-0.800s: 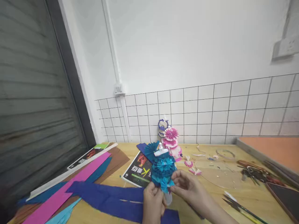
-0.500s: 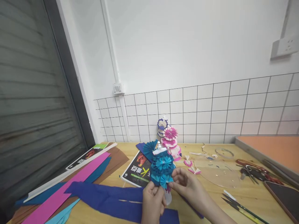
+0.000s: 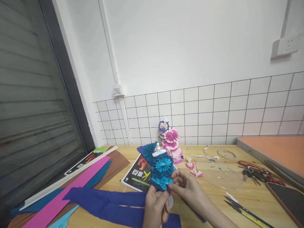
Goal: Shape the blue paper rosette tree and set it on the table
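Between my hands stands a small blue crepe-paper dress (image 3: pixel 162 166) with pleated rosettes and ruffled tiers, topped by a white piece with a round knob. My left hand (image 3: pixel 156 204) is closed at its lower edge, thumb against the fingers, by the small bow-like rosette. My right hand (image 3: pixel 188 188) pinches the lower right edge of the ruffle with thumb and fingertips. A pleated dark-blue paper fan (image 3: pixel 149 152) is behind it to the left. A pink-and-white paper dress (image 3: pixel 173 144) and a purple-and-cream one (image 3: pixel 163 126) stand farther back.
Purple crepe paper (image 3: pixel 106 201) lies in front, with a pink strip (image 3: pixel 71 188) and brown sheets (image 3: pixel 118 163) leftward. Scissors (image 3: pixel 242 210), keys (image 3: pixel 251 173), a phone (image 3: pixel 285 199) and a clear round sheet (image 3: pixel 220 177) lie right. A black printed packet (image 3: pixel 134 177) lies behind.
The whole view has shifted slightly, so things appear a little farther left. Both hands keep their places on the blue paper dress, which leans slightly differently.
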A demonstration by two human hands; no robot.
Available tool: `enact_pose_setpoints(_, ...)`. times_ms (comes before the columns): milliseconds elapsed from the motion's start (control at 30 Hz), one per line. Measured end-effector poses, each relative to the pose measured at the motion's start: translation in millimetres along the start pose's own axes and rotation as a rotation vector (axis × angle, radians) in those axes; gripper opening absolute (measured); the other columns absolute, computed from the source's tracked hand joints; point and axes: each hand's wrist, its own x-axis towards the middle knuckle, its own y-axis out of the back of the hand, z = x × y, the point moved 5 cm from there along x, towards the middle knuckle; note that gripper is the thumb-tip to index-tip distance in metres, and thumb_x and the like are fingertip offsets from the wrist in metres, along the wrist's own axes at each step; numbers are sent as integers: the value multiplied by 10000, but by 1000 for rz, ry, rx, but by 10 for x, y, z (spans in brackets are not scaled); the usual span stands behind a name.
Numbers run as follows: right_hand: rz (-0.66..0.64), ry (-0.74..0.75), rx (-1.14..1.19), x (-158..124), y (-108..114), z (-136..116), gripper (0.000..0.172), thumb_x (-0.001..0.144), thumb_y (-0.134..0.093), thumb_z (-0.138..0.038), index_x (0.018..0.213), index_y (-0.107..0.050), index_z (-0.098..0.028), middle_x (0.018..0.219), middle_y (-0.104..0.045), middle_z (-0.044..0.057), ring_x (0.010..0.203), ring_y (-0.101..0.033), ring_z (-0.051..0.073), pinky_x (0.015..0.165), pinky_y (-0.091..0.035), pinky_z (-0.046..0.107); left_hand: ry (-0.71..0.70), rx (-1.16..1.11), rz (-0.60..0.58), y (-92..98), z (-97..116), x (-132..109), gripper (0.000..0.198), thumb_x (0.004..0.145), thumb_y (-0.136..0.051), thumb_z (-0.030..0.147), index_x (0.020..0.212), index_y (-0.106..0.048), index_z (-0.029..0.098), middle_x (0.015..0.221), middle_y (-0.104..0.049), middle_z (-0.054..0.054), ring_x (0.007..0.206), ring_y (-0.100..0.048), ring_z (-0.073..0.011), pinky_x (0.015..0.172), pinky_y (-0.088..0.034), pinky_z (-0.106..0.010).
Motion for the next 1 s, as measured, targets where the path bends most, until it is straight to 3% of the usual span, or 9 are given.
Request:
enact_pose_setpoints(200,-29,4,29,9,-23,-17,314,671,-732,-347,760,-465,-207,637,-583,-51,605,-570,119,589,-418,248,0,-5,-34,-39,31,-11,552,624,-713,545,977,-549,154,385,-449,85,262,-214,5,269,-152,-102)
enact_pose_setpoints(567,-56,-2,47,26,-16,-27,309,661,-738,-274,772,-456,-212,655,-604,-47,630,-582,131,612,-433,262,-14,-28,117,-45,-1,48,505,543,-762,558,757,-566,144,322,-390,105,246,-185,12,267,-127,-106)
enact_pose_setpoints(767,-36,-14,14,21,-8,-37,320,648,-751,-263,780,-464,-210,671,-611,-46,641,-585,125,609,-429,246,-6,-30,132,-39,-10,79,529,507,-761,597,678,-523,157,313,-383,106,245,-184,8,261,-141,-113)
enact_pose_setpoints(1000,-64,-33,5,17,24,-85,355,630,-756,-346,838,-504,-206,728,-636,-16,678,-612,149,649,-458,281,-17,-6,215,-11,-40,108,581,438,-749,653,651,-514,165,297,-374,112,242,-175,6,257,-123,-116)
